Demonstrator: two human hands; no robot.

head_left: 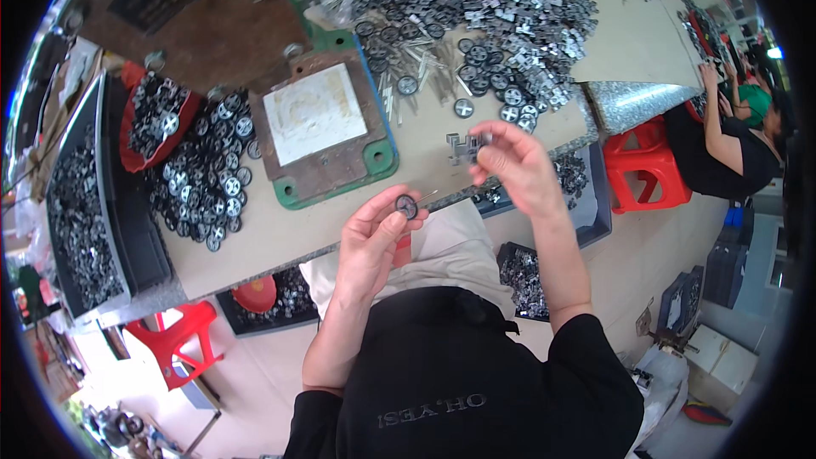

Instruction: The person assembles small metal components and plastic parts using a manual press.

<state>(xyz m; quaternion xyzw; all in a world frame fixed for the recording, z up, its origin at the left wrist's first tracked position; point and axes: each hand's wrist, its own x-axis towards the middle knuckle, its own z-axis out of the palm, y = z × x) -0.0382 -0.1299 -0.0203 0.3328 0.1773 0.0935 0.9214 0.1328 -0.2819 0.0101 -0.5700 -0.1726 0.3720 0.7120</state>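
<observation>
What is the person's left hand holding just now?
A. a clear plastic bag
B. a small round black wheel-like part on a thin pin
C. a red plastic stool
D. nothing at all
B: the left hand pinches a small round black wheel-like part at its fingertips, with a thin pin sticking out, while the right hand holds a small metal bracket.

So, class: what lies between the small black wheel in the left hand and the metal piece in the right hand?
In the head view, nothing lies between the wheel and the metal piece; only bare tan tabletop shows behind the gap.
</observation>
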